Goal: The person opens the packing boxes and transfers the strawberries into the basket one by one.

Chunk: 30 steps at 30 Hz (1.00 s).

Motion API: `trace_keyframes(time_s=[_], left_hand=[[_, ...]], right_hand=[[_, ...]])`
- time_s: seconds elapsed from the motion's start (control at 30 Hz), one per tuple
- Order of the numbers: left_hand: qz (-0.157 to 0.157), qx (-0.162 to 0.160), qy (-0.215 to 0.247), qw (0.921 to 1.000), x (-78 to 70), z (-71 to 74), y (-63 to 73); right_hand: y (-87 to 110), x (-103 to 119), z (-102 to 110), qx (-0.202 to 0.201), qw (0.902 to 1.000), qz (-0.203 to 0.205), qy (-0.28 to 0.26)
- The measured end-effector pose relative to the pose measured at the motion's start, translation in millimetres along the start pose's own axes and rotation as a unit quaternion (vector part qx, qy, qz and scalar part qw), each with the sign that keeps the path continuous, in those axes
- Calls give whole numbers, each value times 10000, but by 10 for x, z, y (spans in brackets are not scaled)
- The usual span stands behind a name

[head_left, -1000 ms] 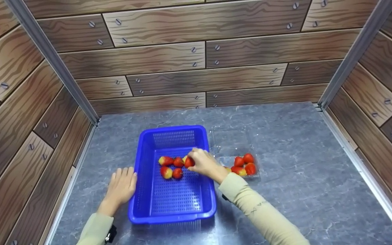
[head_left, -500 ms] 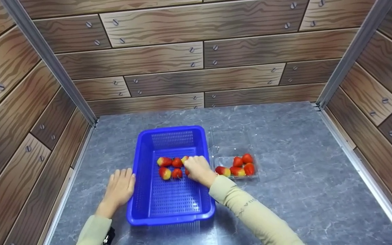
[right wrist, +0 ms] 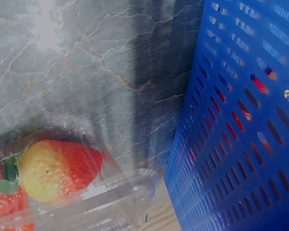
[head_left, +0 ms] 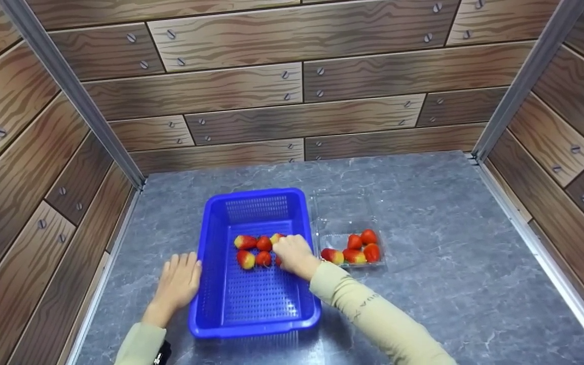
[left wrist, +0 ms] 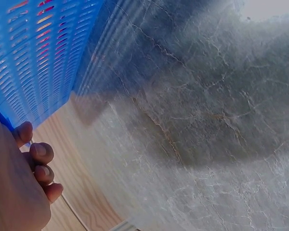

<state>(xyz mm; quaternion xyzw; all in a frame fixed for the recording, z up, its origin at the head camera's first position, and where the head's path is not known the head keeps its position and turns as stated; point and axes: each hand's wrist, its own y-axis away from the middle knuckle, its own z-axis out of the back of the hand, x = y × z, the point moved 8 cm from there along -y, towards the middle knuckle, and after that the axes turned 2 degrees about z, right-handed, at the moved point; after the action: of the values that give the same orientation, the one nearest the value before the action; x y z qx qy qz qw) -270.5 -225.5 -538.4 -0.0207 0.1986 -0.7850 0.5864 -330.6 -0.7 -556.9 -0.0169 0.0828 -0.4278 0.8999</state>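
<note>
A blue slotted plastic basket [head_left: 254, 332] stands on the grey marbled tabletop, with several red-and-yellow strawberries [head_left: 246, 259] in two short rows on its floor. My right hand [head_left: 294, 256] reaches over the right wall into the basket, its fingers bent down around a strawberry [head_left: 278, 261] that mostly hides beneath them. My left hand [head_left: 178, 278] lies against the outside of the left rim, fingers loosely extended. In the left wrist view the fingertips of this hand [left wrist: 17, 178] appear beside the basket's slotted wall [left wrist: 43, 72].
Right of the basket sits a clear plastic clamshell box [head_left: 342, 237], its lid [head_left: 345, 203] folded back. Several more strawberries [head_left: 354, 255] lie in it; one with a yellow end [right wrist: 53, 168] shows close up in the right wrist view. Wood-patterned panels [head_left: 241, 119] enclose the table on three sides.
My right hand has lowered a strawberry toward the basket floor, in front of the far row, then stayed nearly still. My left hand keeps its place at the rim.
</note>
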Motion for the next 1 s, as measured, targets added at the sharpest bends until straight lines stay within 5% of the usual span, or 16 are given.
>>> trace_keyframes(time_s=[0.4, 1.0], left_hand=[[-1, -103, 16, 9999, -2, 4, 5], [37, -60, 64, 10000, 4, -12, 6]], right_hand=[[10, 15, 3, 201, 9997, -76, -135], [45, 31, 30, -24, 9999, 60, -79]])
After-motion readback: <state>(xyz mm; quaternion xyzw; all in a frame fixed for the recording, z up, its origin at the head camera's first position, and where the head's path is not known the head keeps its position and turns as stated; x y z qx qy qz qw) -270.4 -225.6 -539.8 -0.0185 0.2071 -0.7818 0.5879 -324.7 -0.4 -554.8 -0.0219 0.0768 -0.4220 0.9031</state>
